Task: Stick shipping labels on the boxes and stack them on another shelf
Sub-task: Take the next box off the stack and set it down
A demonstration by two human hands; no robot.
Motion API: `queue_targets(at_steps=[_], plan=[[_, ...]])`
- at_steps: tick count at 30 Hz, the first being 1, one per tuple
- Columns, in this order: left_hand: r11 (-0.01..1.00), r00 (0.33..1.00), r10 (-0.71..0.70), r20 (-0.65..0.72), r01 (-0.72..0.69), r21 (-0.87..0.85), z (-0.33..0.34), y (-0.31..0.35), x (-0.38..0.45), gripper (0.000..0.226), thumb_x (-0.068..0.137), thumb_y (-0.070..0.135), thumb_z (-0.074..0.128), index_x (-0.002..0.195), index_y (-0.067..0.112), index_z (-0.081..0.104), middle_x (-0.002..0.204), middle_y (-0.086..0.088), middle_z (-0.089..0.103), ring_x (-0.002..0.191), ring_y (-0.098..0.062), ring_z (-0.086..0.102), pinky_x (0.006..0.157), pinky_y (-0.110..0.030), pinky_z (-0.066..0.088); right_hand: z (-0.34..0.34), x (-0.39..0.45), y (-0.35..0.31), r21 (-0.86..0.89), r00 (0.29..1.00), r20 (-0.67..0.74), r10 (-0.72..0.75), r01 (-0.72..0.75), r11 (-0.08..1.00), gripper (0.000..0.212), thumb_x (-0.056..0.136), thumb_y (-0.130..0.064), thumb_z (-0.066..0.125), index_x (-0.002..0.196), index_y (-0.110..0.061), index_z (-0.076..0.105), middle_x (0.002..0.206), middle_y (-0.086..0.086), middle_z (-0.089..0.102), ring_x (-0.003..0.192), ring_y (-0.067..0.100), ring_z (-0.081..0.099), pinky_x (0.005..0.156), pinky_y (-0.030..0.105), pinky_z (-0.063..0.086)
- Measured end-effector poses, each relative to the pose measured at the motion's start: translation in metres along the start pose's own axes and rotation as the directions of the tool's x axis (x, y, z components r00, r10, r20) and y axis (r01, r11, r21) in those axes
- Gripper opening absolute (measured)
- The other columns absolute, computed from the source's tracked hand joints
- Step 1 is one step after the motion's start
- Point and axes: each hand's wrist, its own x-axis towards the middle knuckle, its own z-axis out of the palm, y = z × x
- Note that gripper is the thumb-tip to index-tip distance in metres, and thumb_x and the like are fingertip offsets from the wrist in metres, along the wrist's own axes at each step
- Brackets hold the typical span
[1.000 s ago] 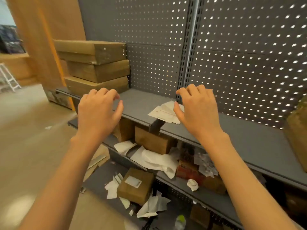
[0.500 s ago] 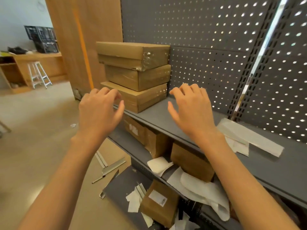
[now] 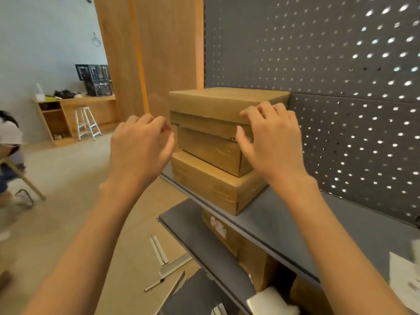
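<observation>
Grey metal shelving with a perforated back panel fills the right side; wood-look floor and a wooden partition sit to the left. Three cardboard boxes stand stacked at the far left end of the upper shelf: top box, middle box slightly smaller and set back, bottom box widest, resting on the shelf. All three closed, contents not visible, no label seen on the faces shown. Right hand has fingers spread, fingertips touching the near right corner of the top box, thumb by the seam between top and middle box; nothing clasped. Left hand hovers just beside the stack's left side, fingers loosely curled, holding nothing; contact with the boxes can't be confirmed. Lower shelf holds another cardboard box with a white patch on its face. White paper sheets lie on the upper shelf at near right. Metal strips lie on the floor. Far left: wooden counter, white stool, black crate. A seated person is partly visible at the left edge.
</observation>
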Motion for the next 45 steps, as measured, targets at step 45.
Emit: queue_targets(at_steps=[45], plan=[[-0.284,0.814,0.045,0.579,0.566,-0.774,0.158,-0.05,0.125,0.057,0.071,0.051,0.061,0.118,0.018,0.06,0.099,0.011,0.056,0.086,0.004,0.055,0.07,-0.018,0.041,0.034,0.051,-0.039,0.615,0.399,0.106,0.911,-0.746,0.255,0.018,0.084,-0.044,0.062,0.089,-0.027,0.059,0.087,-0.011,0.06,0.082,0.007,0.057,0.072,0.032,0.049]])
